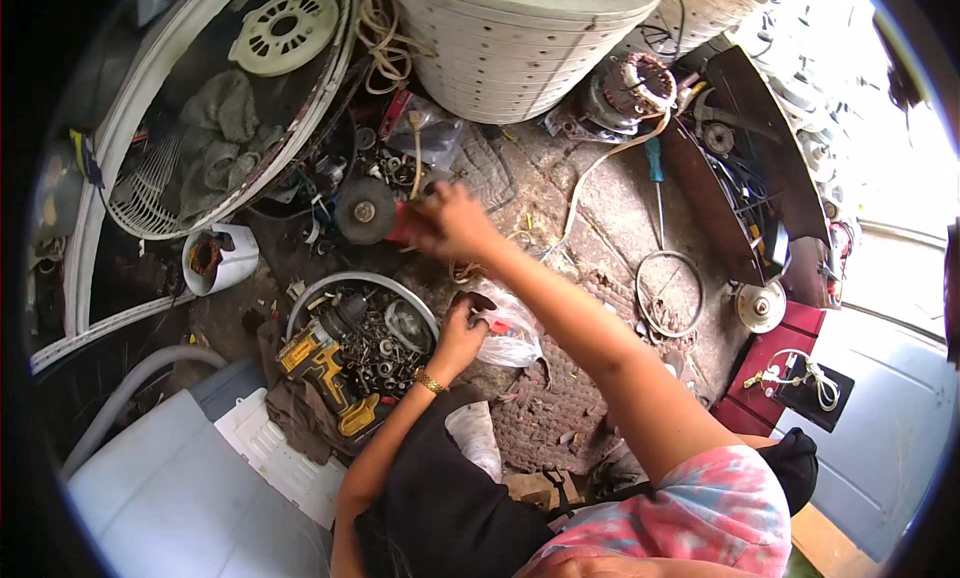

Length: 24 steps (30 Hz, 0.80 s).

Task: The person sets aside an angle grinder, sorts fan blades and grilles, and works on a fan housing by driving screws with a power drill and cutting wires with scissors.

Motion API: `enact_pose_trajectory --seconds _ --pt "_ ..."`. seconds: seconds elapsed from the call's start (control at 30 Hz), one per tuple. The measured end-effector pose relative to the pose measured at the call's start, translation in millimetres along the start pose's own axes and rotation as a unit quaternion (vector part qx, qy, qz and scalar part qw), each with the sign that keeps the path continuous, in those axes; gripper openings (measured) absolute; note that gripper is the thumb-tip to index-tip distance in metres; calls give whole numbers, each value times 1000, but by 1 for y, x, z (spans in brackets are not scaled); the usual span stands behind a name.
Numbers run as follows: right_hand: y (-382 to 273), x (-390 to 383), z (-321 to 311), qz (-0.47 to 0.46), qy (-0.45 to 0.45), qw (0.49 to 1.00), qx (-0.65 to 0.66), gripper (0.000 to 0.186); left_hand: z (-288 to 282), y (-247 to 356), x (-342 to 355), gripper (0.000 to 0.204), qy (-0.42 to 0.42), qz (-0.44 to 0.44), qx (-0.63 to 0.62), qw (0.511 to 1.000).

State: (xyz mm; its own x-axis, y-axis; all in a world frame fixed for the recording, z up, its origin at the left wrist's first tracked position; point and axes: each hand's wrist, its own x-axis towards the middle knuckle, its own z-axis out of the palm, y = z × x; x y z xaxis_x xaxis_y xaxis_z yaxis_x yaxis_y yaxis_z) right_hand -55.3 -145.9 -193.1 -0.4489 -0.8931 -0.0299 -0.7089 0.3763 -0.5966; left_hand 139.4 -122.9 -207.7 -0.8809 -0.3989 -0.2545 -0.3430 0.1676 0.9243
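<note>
At the middle, my right hand (458, 223) reaches far forward, somewhat blurred, its fingers closed around the red body of an angle grinder (402, 224). The tool's round grey disc (364, 212) faces up. Nearer to me, my left hand (460, 340), with a gold bracelet at the wrist, is closed on a small dark, curved piece (476, 301) whose kind I cannot make out. A clear plastic bag (512, 340) with something red inside lies just right of it. Left of that hand, a yellow and black cordless drill (325, 363) rests on a round tray (428, 313) of screws and metal bits.
A perforated white tub (520, 53) stands at the back. A copper-wound motor stator (640, 86) sits beside it. To the right are an open brown toolbox (800, 168), a teal-handled screwdriver (655, 163) and a metal ring (640, 278). A fan guard (150, 193) leans at left.
</note>
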Motion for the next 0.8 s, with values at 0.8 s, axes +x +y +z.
enact_pose_trajectory --seconds 0.8 --pt "158 28 -11 408 260 875 -37 65 -42 24 5 20 -145 82 418 893"
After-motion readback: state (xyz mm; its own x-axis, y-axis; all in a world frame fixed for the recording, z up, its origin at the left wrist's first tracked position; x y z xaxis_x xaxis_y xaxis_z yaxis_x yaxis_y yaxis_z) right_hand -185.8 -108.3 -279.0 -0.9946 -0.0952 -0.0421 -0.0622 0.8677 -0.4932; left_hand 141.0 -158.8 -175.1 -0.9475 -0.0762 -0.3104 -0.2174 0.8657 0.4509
